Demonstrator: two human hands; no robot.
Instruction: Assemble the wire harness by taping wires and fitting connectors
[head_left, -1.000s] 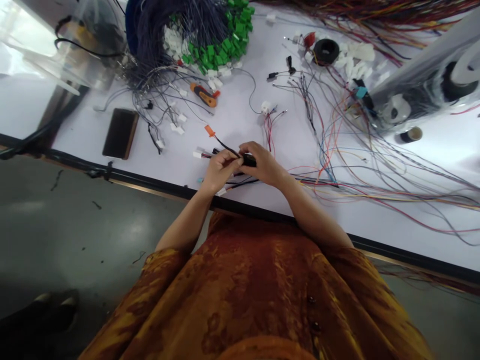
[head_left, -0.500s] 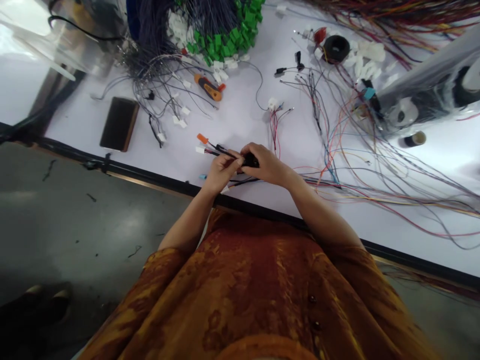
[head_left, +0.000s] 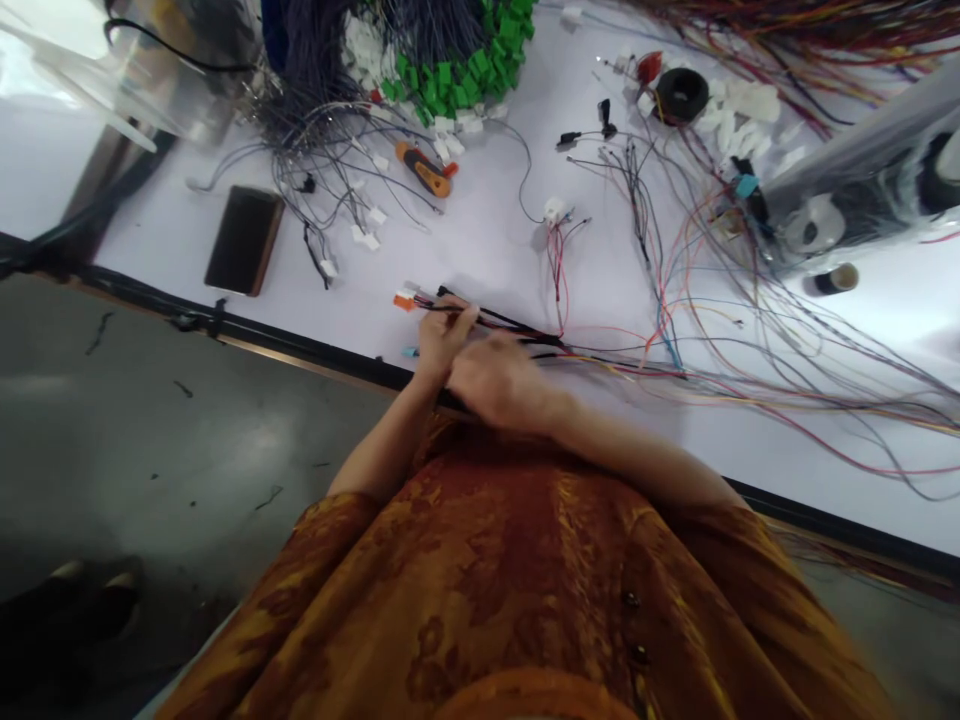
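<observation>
My left hand (head_left: 442, 338) is closed around a bundle of dark wires (head_left: 510, 322) near the table's front edge. Out of its left side stick an orange connector (head_left: 403, 302) and a white one beside it. A small blue connector (head_left: 410, 352) lies just left of the wrist. My right hand (head_left: 499, 380) is smeared by motion, close to the left hand and over the table edge; its fingers cannot be made out. The bundle runs right, joining long loose wires (head_left: 720, 385) on the table.
A phone (head_left: 244, 241) lies at the left, an orange-and-grey cutter (head_left: 424, 169) further back. Wires with green connectors (head_left: 465, 85) are heaped behind. To the right are a black tape roll (head_left: 681, 96), a plastic-wrapped roll (head_left: 847, 190) and a small dark cylinder (head_left: 835, 279).
My right hand has moved off the bundle toward my body. The dark bundle now shows stretched out to the right of my left hand, and the orange connector has dropped slightly lower.
</observation>
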